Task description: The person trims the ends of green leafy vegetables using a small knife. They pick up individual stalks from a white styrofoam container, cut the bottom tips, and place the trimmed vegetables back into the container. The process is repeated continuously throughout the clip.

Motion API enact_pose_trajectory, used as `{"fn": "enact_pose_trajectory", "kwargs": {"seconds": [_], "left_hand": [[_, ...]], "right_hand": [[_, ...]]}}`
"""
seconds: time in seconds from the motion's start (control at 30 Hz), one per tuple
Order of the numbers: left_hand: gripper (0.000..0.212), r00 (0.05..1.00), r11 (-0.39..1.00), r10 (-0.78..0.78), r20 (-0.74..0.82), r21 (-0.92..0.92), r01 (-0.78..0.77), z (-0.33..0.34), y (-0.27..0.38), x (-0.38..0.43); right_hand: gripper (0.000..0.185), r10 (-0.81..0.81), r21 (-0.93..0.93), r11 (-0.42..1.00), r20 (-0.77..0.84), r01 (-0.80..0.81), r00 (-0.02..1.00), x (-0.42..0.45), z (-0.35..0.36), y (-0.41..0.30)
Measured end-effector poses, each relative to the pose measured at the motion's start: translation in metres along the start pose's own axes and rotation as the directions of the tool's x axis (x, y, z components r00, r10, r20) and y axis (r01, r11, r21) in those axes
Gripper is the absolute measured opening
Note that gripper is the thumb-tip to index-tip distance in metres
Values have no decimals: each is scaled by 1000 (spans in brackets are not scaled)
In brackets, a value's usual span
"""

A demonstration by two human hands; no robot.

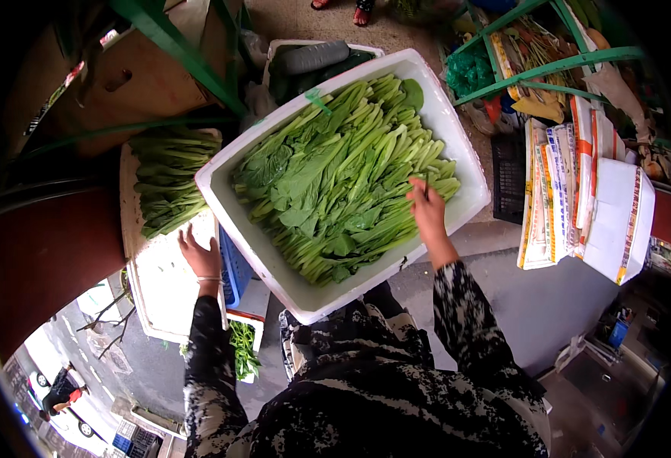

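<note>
A white foam box (pixel 312 309) full of leafy green vegetables (pixel 335 172) with pale stalks stands tilted before me. Over its right side is my right hand (pixel 429 209), fingers curled around a small dark thin object, perhaps a knife, close to the stalk ends. My left hand (pixel 201 255) is at the left, fingers spread and holding nothing, above a second white foam box or lid (pixel 161 292). More leafy greens (pixel 169 177) lie at the far end of that one. Whether the left hand touches its surface I cannot tell.
Behind the box is a foam box of dark vegetables with a grey wrapped one (pixel 316 57). Stacked foam boxes (pixel 564 194) and a black crate (pixel 508 177) are at the right. A blue basket (pixel 232 266) sits beside my left hand. Green metal frames (pixel 547 71) border both sides.
</note>
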State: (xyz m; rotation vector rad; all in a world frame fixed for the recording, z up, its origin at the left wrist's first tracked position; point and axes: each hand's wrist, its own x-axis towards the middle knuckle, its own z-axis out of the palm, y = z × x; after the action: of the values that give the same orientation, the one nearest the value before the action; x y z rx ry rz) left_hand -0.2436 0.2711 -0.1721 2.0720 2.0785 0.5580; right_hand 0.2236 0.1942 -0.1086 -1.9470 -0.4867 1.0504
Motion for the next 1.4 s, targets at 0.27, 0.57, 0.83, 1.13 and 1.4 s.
{"fn": "enact_pose_trajectory", "kwargs": {"seconds": [0.27,0.57,0.83,1.13,1.4], "left_hand": [[88,974,919,86,207,-395,3,-45,189,-56],[57,956,664,293,-30,-713,-226,-116,340,64],[60,510,643,692,511,-757,-114,-88,470,-45],[44,231,447,418,879,-420,790,-48,481,-45],[45,43,653,446,894,-358,667,-34,473,-61]], "right_hand": [[45,-119,-322,938,42,126,992,136,18,-20],[23,-455,223,881,156,417,877,-41,-68,-89],[30,-159,754,643,306,-137,939,-79,-154,-67],[50,-185,472,882,306,20,934,-63,-209,-23],[45,-270,528,849,420,9,866,-73,-201,-15]]}}
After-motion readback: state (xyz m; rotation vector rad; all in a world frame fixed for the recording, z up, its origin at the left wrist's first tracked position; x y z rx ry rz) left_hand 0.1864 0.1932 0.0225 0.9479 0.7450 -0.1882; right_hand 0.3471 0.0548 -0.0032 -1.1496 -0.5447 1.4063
